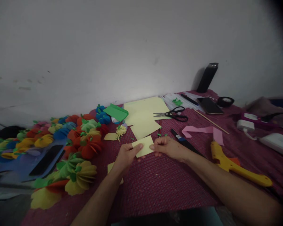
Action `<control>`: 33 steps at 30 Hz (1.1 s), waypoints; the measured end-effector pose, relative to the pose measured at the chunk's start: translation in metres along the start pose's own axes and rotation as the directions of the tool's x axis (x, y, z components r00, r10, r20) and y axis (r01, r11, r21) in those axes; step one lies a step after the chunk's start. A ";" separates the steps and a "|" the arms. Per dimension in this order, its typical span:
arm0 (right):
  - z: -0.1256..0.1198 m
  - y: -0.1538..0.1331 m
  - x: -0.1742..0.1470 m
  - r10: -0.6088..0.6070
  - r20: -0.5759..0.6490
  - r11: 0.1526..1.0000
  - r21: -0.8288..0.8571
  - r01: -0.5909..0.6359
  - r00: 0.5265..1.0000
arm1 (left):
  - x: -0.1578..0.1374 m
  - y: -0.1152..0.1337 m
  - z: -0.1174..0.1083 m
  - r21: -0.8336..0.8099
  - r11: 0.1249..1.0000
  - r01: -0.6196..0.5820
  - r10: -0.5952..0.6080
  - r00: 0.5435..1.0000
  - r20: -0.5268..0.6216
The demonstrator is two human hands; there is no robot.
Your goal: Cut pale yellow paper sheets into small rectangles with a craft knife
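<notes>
A small rectangle of pale yellow paper (145,147) is held up between my two hands, tilted a little. My left hand (127,156) pinches its left side, thumb on top and fingers underneath. At the right edge, the thumb and fingertips of my right hand (165,147) grip the same piece. Just beyond it lie a larger cut yellow sheet (145,127) and a big yellow sheet (143,106). Black-handled scissors (173,113) rest partly on the big sheet. Another yellow paper piece (110,167) shows partly behind my left forearm.
Many colourful paper flowers (91,146) crowd the left side. A yellow glue gun (238,169), pink strip (200,129), cutter knife (185,142), wooden stick (212,121), phone (209,105) and black bottle (207,78) lie or stand to the right. Green paper (116,112) lies at the back.
</notes>
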State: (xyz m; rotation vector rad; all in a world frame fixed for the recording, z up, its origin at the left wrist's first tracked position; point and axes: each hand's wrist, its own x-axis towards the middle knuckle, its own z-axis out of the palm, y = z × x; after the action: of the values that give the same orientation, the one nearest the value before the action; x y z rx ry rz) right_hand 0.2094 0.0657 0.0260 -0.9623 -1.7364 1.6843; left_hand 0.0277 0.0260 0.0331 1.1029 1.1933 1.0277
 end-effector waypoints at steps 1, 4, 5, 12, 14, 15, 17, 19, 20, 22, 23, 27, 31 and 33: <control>0.000 0.000 0.000 0.003 -0.004 1.000 -0.003 -0.003 1.000 | 0.000 0.000 0.000 0.003 1.000 -0.006 0.006 1.000 -0.005; 0.000 -0.002 0.000 0.029 -0.009 1.000 -0.008 -0.029 1.000 | 0.000 -0.001 0.001 0.007 1.000 -0.014 0.014 1.000 -0.021; 0.000 -0.002 0.000 0.037 -0.009 0.999 -0.004 -0.037 0.999 | 0.000 -0.001 0.002 0.011 1.000 -0.013 0.013 1.000 -0.024; -0.002 0.003 0.001 0.041 0.016 0.996 0.075 -0.042 0.999 | -0.001 -0.003 0.003 0.052 0.999 -0.011 0.011 1.000 -0.007; -0.002 0.004 0.001 0.048 0.004 0.994 0.094 -0.049 0.999 | -0.001 -0.003 0.004 0.052 0.999 -0.010 0.010 1.000 -0.006; -0.002 0.004 0.001 0.052 -0.003 0.994 0.096 -0.051 0.999 | 0.000 -0.003 0.004 0.052 0.999 -0.007 0.008 1.000 -0.007; -0.001 0.002 0.001 0.059 -0.011 0.995 0.085 -0.057 0.998 | 0.000 -0.004 0.004 0.054 0.999 0.001 -0.001 1.000 -0.013; -0.001 0.000 0.000 0.061 -0.010 0.996 0.073 -0.060 0.998 | 0.000 -0.004 0.004 0.055 0.998 0.010 -0.009 1.000 -0.015; 0.000 -0.001 0.000 0.062 -0.007 0.996 0.070 -0.061 0.998 | 0.001 -0.005 0.004 0.057 0.998 0.013 -0.012 1.000 -0.013; 0.000 -0.002 0.000 0.061 -0.005 0.996 0.069 -0.061 0.998 | 0.001 -0.005 0.004 0.068 0.998 0.014 -0.013 1.000 -0.007; 0.000 -0.003 -0.001 0.060 -0.004 0.996 0.068 -0.059 0.998 | 0.001 -0.005 0.004 0.074 0.997 0.014 -0.014 1.000 -0.007; 0.000 -0.003 0.000 0.063 -0.005 0.997 0.054 -0.063 0.998 | 0.001 -0.005 0.006 0.069 0.997 0.020 -0.020 1.000 -0.011; -0.001 -0.001 0.001 0.057 0.002 0.997 0.055 -0.057 0.998 | 0.001 -0.005 0.006 0.074 0.997 0.007 -0.006 1.000 -0.014; -0.002 0.001 0.001 0.057 0.009 0.997 0.057 -0.057 0.998 | 0.001 -0.005 0.006 0.079 0.997 0.009 -0.007 1.000 -0.022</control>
State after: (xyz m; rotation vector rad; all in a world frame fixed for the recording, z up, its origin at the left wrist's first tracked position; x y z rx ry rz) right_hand 0.2107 0.0675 0.0255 -0.9899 -1.6709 1.7653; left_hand 0.0334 0.0256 0.0281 1.1505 1.2640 0.9952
